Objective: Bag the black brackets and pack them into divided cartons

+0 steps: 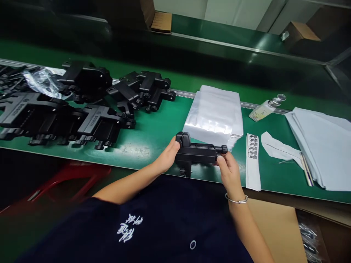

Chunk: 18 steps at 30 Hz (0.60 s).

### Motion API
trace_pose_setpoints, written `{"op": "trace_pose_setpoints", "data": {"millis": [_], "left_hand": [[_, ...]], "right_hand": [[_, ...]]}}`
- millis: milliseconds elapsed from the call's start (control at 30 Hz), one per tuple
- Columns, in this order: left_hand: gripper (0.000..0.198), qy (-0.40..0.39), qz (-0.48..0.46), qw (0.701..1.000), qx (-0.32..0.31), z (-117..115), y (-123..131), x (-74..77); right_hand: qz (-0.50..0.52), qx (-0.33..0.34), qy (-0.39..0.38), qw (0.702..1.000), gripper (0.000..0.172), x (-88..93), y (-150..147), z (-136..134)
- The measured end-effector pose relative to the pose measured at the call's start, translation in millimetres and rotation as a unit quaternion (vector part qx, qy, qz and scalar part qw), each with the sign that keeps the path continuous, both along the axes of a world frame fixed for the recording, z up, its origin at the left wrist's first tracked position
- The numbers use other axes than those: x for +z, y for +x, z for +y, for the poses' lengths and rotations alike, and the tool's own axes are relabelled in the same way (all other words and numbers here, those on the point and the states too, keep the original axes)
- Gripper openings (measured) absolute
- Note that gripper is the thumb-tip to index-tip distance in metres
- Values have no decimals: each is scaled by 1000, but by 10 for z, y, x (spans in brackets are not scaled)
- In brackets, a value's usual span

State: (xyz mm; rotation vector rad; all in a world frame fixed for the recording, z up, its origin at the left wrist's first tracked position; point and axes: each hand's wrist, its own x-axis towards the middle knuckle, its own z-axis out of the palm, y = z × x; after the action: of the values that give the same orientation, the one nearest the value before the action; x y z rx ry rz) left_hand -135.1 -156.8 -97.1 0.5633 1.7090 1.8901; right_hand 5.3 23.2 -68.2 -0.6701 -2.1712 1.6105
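A black plastic device [196, 152] is held level between both hands at the front edge of the green table [153, 146]. My left hand [168, 155] grips its left end, beside a rounded raised part. Around the knob end on the right, my right hand [229, 168] has its fingers closed, with a bracelet at the wrist. Just behind the device lies a stack of clear plastic bags [215, 113]. A strip of labels [252, 160] rests to the right of my right hand.
Similar black devices [101, 122] are piled at the left, near a crumpled plastic bag [44, 82]. A small bottle [264, 109], white sheets [323, 146] and pens [306, 168] lie at the right. Below are a red stool [79, 175] and a cardboard box [276, 226].
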Motion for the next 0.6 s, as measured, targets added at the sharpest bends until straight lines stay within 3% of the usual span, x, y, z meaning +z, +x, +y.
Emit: {"op": "trace_pose_setpoints", "data": {"millis": [100, 200, 300, 367, 500, 600], "left_hand": [[65, 12, 51, 999, -13, 15, -10, 28], [63, 10, 17, 1000, 0, 55, -31, 69], [63, 1, -28, 999, 21, 77, -33, 97], [65, -9, 12, 1000, 14, 66, -16, 117], [75, -7, 156, 987, -20, 40, 6, 173], [66, -11, 151, 988, 10, 57, -36, 198]], "right_hand": [[-46, -32, 112, 992, 40, -28, -3, 41], [-53, -17, 160, 986, 46, -44, 5, 56], [-27, 22, 143, 989, 38, -45, 16, 53], [-26, 4, 125, 992, 38, -74, 3, 55], [-38, -32, 61, 997, 53, -206, -70, 77], [-16, 1, 1, 1000, 48, -262, -111, 80]]}}
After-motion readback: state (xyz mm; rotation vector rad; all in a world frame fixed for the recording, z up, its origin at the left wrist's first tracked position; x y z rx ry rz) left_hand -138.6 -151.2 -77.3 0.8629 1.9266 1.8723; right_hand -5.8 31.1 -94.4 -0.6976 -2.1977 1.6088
